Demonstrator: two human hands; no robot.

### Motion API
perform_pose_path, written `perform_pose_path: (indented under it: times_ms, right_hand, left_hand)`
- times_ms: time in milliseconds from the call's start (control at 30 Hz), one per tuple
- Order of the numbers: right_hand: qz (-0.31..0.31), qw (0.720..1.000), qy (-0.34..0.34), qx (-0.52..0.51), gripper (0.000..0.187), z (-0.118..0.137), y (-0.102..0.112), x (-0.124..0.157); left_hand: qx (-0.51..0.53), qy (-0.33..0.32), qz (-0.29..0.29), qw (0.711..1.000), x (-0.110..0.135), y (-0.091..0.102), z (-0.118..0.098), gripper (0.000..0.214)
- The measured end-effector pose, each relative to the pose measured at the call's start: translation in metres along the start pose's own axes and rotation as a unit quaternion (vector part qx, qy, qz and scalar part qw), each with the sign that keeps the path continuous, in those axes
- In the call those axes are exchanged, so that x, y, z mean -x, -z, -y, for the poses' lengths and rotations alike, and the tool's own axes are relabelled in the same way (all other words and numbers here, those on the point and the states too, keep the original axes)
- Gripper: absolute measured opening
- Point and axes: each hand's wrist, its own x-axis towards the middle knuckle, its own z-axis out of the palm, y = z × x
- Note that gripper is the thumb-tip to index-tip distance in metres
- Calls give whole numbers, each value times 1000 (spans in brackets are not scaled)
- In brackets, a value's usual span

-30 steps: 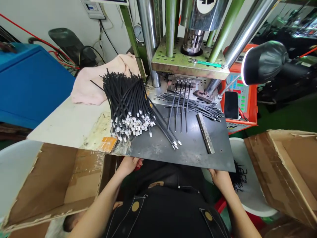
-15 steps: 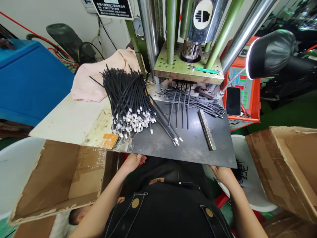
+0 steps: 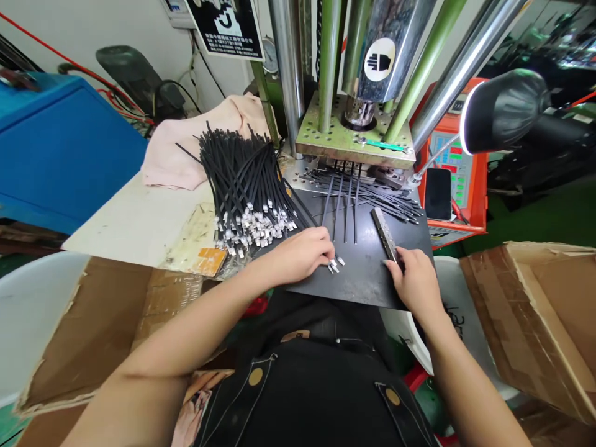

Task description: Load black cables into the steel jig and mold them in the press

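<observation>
A dark plate (image 3: 358, 280) lies in front of a press (image 3: 356, 133). On it, my left hand (image 3: 298, 254) is palm down with fingers curled over the metal-tipped ends of a few black cables (image 3: 310, 220) at the edge of a large heap of black cables (image 3: 242, 186). My right hand (image 3: 412, 282) is closed on the near end of a slim metal bar (image 3: 382, 225) on the plate's right side. Three cables (image 3: 344, 202) run straight from the plate into the press tooling. More loose cables (image 3: 386, 202) lie fanned out to the right.
A black lamp head (image 3: 505, 112) hangs at the right above an orange control box (image 3: 470, 186) with a phone (image 3: 437, 192). Open cardboard boxes stand at the left (image 3: 93, 329) and right (image 3: 544, 316). A pink cloth (image 3: 186, 149) and a blue cabinet (image 3: 60, 155) are behind.
Both hands came up from under the plate's front edge onto it: the left onto the cable ends, the right onto the metal bar. The view tilted up slightly.
</observation>
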Motion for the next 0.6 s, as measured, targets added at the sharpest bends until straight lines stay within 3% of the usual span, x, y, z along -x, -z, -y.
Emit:
perform_pose_path:
  times_ms: [67, 167, 300, 400, 533, 600]
  right_hand:
    - [15, 999, 30, -22, 31, -19, 1, 5]
    - [29, 994, 82, -73, 25, -46, 21, 30]
    - [68, 979, 127, -146, 24, -46, 41, 49]
    - [121, 962, 160, -183, 25, -17, 38, 32]
    - [196, 936, 191, -224, 32, 37, 25, -15]
    - [223, 937, 187, -191, 31, 65, 18, -37]
  left_hand:
    - [-31, -14, 58, 998, -25, 0, 8, 8]
    - [-62, -16, 140, 988, -44, 1, 17, 6]
    - [-31, -47, 159, 986, -49, 6, 20, 4]
    - [-5, -69, 109, 992, -42, 13, 16, 13]
    - [9, -77, -75, 994, -13, 18, -1, 21]
    - [16, -95, -132, 987, 9, 15, -15, 24]
